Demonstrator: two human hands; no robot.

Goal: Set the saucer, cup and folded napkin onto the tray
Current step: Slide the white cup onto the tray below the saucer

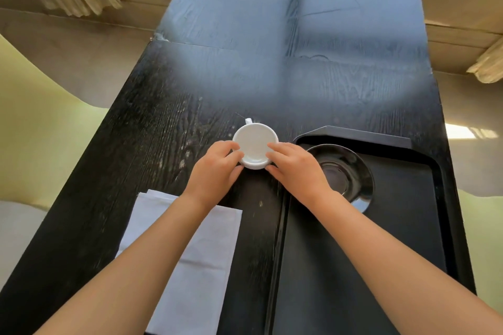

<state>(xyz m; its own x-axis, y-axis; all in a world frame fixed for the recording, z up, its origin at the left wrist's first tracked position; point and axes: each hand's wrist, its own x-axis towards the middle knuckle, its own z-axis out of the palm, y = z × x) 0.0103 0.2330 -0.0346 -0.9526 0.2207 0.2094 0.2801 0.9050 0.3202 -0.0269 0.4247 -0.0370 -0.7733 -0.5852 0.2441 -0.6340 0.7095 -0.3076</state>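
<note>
Both hands are closing on the white cup (255, 145), which is standing on the table (152, 128) just left of the tray (402, 239). Left hand (217, 168) and right hand (296, 168) are each curling fingers against opposite sides of the cup; handle pointing away. Dark saucer (351, 171) is already sitting inside the tray's far end. Folded napkin (196, 247) is lying left of the tray, under the left forearm. Advice: keep it level, carry it rightward over the tray's rim, and centre it in the saucer's well.
</note>
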